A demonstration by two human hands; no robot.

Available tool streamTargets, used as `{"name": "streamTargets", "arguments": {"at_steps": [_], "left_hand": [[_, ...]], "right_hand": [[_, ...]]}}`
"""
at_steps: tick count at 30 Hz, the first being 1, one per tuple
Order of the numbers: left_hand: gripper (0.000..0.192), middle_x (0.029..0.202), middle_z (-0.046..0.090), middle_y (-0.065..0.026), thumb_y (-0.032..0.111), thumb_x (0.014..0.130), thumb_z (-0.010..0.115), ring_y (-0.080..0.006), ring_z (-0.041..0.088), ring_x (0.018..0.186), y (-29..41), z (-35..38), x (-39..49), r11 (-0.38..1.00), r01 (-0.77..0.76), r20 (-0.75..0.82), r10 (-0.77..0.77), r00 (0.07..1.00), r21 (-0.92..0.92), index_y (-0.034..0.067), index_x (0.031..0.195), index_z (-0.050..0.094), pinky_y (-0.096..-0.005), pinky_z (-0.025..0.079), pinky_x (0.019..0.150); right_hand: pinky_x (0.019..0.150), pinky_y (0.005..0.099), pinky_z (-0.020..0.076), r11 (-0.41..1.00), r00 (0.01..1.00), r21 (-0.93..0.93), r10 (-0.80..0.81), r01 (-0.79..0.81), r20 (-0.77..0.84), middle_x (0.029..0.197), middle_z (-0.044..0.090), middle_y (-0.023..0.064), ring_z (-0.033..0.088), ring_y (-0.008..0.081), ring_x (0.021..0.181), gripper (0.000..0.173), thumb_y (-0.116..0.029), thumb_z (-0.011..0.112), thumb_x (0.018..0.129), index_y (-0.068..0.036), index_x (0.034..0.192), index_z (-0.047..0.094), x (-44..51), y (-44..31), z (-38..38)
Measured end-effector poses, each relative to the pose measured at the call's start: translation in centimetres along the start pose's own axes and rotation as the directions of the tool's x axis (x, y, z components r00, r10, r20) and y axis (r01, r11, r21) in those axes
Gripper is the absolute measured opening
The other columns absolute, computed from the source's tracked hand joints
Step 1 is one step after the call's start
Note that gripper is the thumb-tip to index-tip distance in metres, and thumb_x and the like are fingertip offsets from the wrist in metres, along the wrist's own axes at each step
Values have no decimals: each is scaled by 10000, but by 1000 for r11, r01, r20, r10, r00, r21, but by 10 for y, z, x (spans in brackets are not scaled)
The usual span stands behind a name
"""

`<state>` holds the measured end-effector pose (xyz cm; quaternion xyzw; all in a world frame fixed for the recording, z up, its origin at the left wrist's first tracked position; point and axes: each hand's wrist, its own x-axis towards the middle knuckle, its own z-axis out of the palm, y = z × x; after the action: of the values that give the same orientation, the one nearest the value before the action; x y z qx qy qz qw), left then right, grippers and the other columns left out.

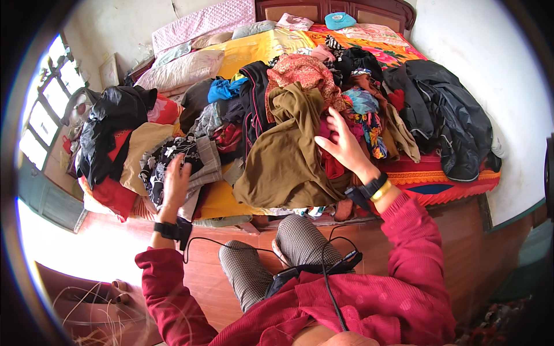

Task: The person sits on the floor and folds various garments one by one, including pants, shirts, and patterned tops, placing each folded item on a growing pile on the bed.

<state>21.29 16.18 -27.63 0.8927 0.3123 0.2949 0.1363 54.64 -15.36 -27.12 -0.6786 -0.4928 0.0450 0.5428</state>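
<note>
A wide heap of clothes covers the front half of a bed. An olive-brown garment (285,160) lies spread over its middle, one end bunched up towards a coral patterned cloth (298,71). My right hand (339,140), fingers apart and holding nothing, is at the brown garment's right edge; whether it touches cannot be told. My left hand (176,181) is over a black-and-white floral garment (173,158), beside a grey striped cloth (210,162). It grips nothing visible, and its fingers are partly spread.
Dark jackets (458,112) lie at the bed's right, and a black garment (117,112) at its left. Pillows (181,69) rest farther back, before the wooden headboard (329,11). A black cable (324,277) runs across my lap. A fan (79,108) stands near the window.
</note>
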Motion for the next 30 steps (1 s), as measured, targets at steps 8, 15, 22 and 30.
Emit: {"name": "streamTargets", "arguments": {"at_steps": [8,15,22,30], "left_hand": [[616,1277,493,-173,228,828,641,-255,477,1188,110,34,-44,953,-95,401,209,892,-286,43,1344,361,-353,373,982],[948,1476,141,-196,196,775,700,-280,174,1369,163,64,-47,790,-497,239,593,769,-358,3,1433,45,-366,174,1116],[566,1185,562,-68,111,736,722,-137,534,1073,171,25,-94,565,184,387,265,883,-805,28,1236,470,-297,406,952],[464,1193,546,-86,146,826,622,-161,517,1099,137,-60,-120,443,92,76,-53,996,-892,27,1247,465,-310,396,966]], "right_hand": [[733,207,433,651,971,731,231,-205,67,1001,547,4,497,51,831,411,-115,528,869,5,1253,442,19,15,47],[923,310,411,852,693,520,-340,-60,636,1178,567,104,518,166,1080,462,-94,553,872,7,1301,416,-80,-70,50],[844,373,452,935,570,346,-241,-80,785,1030,608,217,589,343,991,504,-231,556,844,-8,1270,404,-108,-81,14],[676,408,463,987,496,-85,6,136,868,741,589,189,590,362,742,254,-176,538,791,-4,978,541,-131,-54,2]]}}
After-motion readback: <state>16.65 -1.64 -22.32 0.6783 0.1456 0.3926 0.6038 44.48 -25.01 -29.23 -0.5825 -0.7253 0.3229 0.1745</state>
